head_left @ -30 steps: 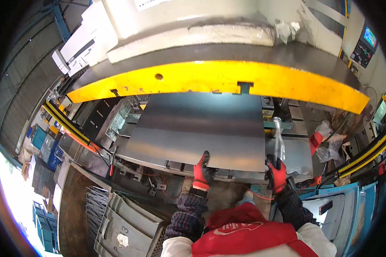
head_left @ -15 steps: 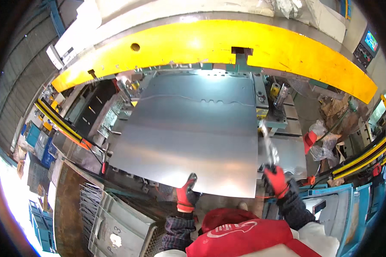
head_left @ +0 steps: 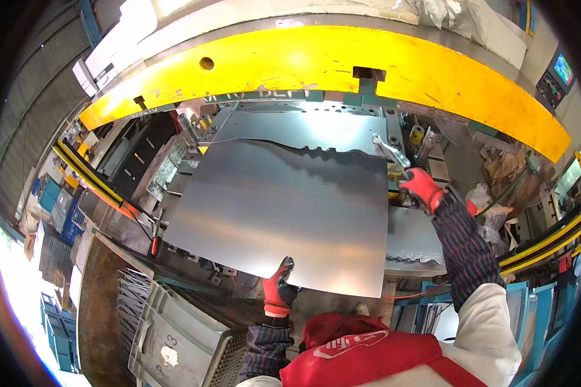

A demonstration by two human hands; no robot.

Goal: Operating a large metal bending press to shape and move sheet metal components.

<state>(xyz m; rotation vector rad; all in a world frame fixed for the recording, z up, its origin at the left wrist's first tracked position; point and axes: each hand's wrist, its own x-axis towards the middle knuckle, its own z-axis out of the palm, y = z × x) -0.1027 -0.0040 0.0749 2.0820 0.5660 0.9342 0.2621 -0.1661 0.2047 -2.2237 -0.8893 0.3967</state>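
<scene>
A large, smooth grey metal sheet (head_left: 284, 206) stretches across the press bed. Its near edge is pinched by my left hand (head_left: 279, 288), gloved in red and black, with the thumb on top and the fingers underneath. The sheet's far edge is wavy and notched, with another piece of sheet metal (head_left: 303, 126) beyond it. My right hand (head_left: 425, 189), in a red glove, is closed around a long silver hand tool with a forked tip (head_left: 391, 152). That tip is over the sheet metal's far right side; its exact kind and whether it touches I cannot tell.
A yellow press beam (head_left: 290, 61) spans the far side above the bed. Yellow-black guard bars (head_left: 87, 174) flank both sides. A grey plastic crate (head_left: 174, 335) stands at near left. A wavy-edged metal piece (head_left: 413, 235) lies at right, near blue racks (head_left: 529, 316).
My right hand has carried the silver tool forward to the sheet metal's far right. The large sheet's wavy far edge now stands apart from the piece beyond. My left hand keeps its grip.
</scene>
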